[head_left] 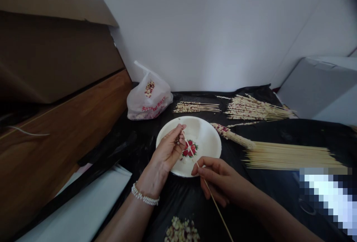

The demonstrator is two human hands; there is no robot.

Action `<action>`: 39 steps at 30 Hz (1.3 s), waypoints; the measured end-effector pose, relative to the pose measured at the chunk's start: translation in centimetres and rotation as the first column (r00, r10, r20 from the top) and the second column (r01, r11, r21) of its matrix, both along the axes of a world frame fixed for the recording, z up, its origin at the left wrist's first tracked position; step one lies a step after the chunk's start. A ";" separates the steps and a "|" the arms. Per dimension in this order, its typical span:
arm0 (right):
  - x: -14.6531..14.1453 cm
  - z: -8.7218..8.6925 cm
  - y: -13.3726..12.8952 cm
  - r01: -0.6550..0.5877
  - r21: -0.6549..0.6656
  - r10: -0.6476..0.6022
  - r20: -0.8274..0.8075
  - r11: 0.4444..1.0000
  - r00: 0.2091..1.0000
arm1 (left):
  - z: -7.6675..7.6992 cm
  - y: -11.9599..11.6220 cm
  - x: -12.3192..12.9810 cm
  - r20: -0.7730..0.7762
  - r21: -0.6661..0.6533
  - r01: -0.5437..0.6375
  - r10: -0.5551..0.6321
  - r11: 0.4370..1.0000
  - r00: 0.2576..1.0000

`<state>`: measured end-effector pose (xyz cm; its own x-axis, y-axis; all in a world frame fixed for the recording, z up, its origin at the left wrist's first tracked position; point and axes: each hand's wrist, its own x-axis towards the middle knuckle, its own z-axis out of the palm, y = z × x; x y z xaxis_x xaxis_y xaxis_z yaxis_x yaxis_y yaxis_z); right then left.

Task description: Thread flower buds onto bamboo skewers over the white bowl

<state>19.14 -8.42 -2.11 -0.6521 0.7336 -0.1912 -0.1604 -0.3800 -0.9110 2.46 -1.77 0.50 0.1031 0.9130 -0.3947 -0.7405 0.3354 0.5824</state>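
Note:
My right hand (214, 178) pinches a thin bamboo skewer (214, 202) between thumb and fingers; the skewer slants from the bottom edge up toward my left hand. My left hand (170, 145) is closed in a pinch at the skewer's upper end, around something too small to make out. Both hands are over a white basin (210, 138) with a red flower printed on its bottom. A few small crumbs lie in the basin. Close to me is a pile of small pale and dark-red kernel-like pieces (182, 230).
A tied white plastic bag (150, 102) with similar pieces stands behind the basin. Threaded skewers (245, 108) lie at back right, with a smaller group (195, 107) beside them. Plain skewers (290, 155) and a braided bundle (234, 135) lie right. A wooden board (69, 126) borders the left.

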 end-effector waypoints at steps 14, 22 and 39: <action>-0.2 -0.2 -0.1 -0.046 -0.004 0.046 0.047 0.999 0.998 | 0.3 0.4 -0.4 0.033 -0.062 -0.074 0.076 0.995 0.997; -0.1 0.2 -0.1 0.015 0.046 -0.019 0.095 0.999 0.995 | 0.2 0.0 0.1 0.014 -0.067 -0.086 0.088 0.994 0.996; 0.6 1.1 0.6 0.163 0.153 -0.185 0.147 0.975 0.972 | -0.7 -1.7 1.3 -0.097 0.040 0.259 -0.254 0.965 0.962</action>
